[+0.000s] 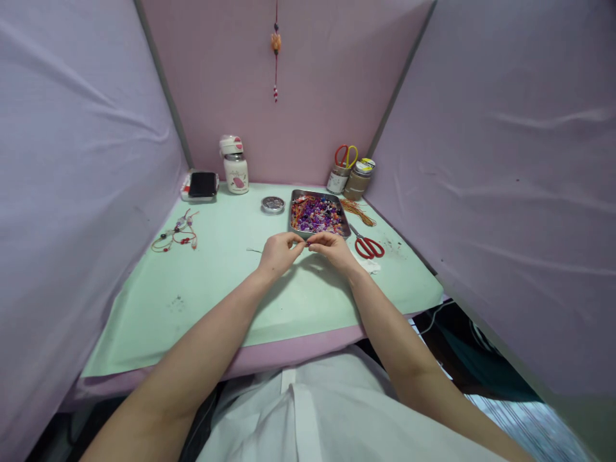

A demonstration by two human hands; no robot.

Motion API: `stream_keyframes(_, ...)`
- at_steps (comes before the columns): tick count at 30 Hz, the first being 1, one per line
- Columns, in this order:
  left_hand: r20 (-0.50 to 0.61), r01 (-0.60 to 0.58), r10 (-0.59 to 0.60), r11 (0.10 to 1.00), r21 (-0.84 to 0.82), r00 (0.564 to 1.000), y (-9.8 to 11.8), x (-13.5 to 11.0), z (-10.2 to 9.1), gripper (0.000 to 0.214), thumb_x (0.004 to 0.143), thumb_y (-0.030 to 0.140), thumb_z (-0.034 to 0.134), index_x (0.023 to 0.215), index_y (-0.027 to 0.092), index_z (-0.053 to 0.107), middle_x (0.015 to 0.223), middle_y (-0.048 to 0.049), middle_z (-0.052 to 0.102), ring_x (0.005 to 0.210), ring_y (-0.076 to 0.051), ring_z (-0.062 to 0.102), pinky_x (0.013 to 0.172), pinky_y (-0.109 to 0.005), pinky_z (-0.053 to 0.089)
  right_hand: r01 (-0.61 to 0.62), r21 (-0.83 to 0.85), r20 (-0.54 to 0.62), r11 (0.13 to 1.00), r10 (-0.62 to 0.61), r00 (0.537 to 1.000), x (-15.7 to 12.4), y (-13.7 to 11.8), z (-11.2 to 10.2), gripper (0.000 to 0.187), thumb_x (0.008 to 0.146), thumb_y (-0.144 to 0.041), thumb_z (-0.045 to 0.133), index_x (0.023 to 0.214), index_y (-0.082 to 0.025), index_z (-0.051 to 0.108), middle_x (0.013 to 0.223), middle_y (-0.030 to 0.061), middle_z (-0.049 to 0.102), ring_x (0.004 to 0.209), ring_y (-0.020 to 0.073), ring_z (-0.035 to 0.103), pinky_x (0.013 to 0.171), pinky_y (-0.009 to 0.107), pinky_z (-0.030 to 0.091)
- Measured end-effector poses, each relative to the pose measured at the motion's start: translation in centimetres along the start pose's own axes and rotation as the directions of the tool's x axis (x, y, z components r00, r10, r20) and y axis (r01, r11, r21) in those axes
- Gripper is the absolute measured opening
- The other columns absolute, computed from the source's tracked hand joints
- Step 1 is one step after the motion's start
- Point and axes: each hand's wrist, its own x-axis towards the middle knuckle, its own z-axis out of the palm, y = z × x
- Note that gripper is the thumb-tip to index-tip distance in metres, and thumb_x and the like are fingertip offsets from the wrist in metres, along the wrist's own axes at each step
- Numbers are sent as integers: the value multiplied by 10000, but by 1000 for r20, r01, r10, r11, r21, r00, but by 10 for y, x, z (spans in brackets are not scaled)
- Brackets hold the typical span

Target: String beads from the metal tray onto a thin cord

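My left hand (279, 252) and my right hand (334, 249) meet fingertip to fingertip just in front of a metal tray (294, 206) filled with purple, red and orange beads. Both hands are closed in a pinch on something small between them, too small to make out. A thin thread (253, 250) trails left from my left hand across the pale green mat (202, 289).
Red scissors (368, 246) lie right of the tray beside orange cords (359, 211). Finished beaded cords (177, 235) lie at the left. At the back stand a white bottle (235, 167), a phone (202, 185), a round tin (273, 204) and two jars (350, 178). A beaded ornament (276, 51) hangs on the back wall.
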Motion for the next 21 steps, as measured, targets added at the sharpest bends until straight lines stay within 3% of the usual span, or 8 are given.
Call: stream_keyframes(21,32,66,-65,997,-42,997,2,0,0,169,768,273,602,781,174,738,533,16,514,533,-119,419,580,-281,311,28,-33,1,999,-28,1000,-1,-1,0,165,645,-303,776,784,-231,724,817,-5,705,764,144,616,806,332,481)
